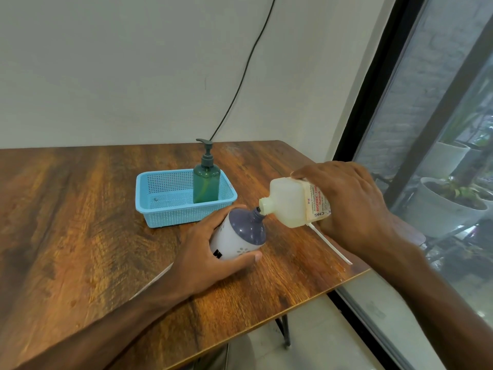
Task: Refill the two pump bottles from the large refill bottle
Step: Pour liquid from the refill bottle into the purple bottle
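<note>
While my left hand (210,263) wraps the tilted purple-topped pump bottle (234,239) over the table (80,209), my right hand (352,204) clasps the refill bottle (290,204) round its smooth, likely slippery body, spout to neck.

view: head | worn, faces forward and down | close above table (80,209) (wide-angle, the only view)

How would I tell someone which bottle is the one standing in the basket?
On the wooden table, find the light blue mesh basket near the wall. At its right end stands a dark green see-through bottle. It alone has its pump top on and is untouched, unlike the white-and-purple bottle and the pale refill bottle, both held.
</note>
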The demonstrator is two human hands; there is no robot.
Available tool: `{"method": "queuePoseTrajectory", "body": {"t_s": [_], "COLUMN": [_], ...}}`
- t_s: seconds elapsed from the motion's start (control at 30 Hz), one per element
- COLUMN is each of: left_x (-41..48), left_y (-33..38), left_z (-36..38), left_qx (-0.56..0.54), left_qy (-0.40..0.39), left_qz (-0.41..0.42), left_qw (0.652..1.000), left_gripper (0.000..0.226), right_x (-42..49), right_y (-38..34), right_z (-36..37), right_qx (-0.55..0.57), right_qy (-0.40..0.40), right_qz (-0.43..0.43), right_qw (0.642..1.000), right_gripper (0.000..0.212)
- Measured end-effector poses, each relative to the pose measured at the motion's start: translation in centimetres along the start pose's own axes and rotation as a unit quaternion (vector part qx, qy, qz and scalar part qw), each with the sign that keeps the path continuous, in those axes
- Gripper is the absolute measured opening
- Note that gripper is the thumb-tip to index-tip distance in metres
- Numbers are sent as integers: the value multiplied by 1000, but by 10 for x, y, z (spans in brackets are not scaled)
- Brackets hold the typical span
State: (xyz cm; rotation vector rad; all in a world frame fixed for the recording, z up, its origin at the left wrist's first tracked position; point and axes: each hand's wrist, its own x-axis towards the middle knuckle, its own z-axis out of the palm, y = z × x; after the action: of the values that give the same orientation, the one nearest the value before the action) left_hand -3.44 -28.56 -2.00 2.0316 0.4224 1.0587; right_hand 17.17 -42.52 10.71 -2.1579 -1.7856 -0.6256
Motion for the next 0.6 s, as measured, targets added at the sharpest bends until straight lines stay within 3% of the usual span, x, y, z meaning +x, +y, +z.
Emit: {"method": "queuePoseTrajectory", "body": {"t_s": [0.6], "left_x": [0], "left_y": [-3], "left_z": [1], "left_qx": [3], "left_qy": [-2], "left_qz": [-1], "left_qw": [1000], "left_gripper": [80], "right_x": [1], "right_y": [1], "right_z": [-2], "right_qx": [-9], "right_qy": [-4], "right_qz": [-7], "right_qw": [1000], "right_gripper": [75]}}
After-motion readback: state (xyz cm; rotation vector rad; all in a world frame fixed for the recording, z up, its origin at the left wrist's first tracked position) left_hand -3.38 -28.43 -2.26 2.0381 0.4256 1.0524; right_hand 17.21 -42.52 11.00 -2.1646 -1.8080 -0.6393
